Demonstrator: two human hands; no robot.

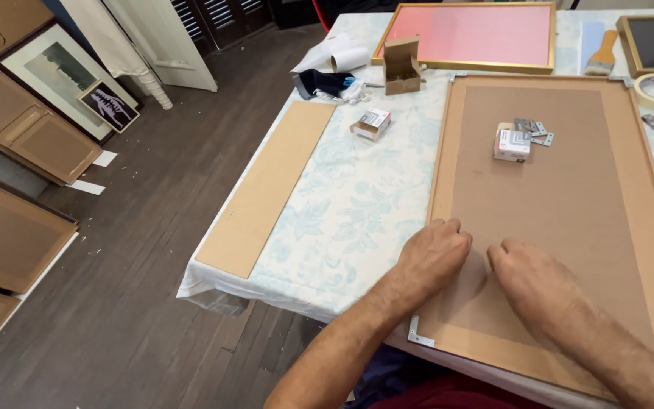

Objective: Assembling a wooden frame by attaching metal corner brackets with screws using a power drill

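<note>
Hardboard: brown backing board (562, 204) lies flat inside the frame (439, 174), face-down on the desk (357, 204), right in front of you.
Left hand (434, 254): fingers curled, knuckles down, pressing on the board near the frame's left rail; the grip is closed on nothing.
Right hand (527, 276): just beside the left, same curled press on the board, holding nothing.
Handling: board looks thin, stiff and light, likely to flex if lifted by one corner; its surface looks smooth, so your palms may slide.
Hold: take it by the frame's long rails, both hands well apart.
Care: any glass underneath is hidden; treat it as fragile.
Loose bits: small box (512, 144) and metal plates (535, 130) sit on the board.
Corner: metal bracket (415, 333) at the near left.
</note>
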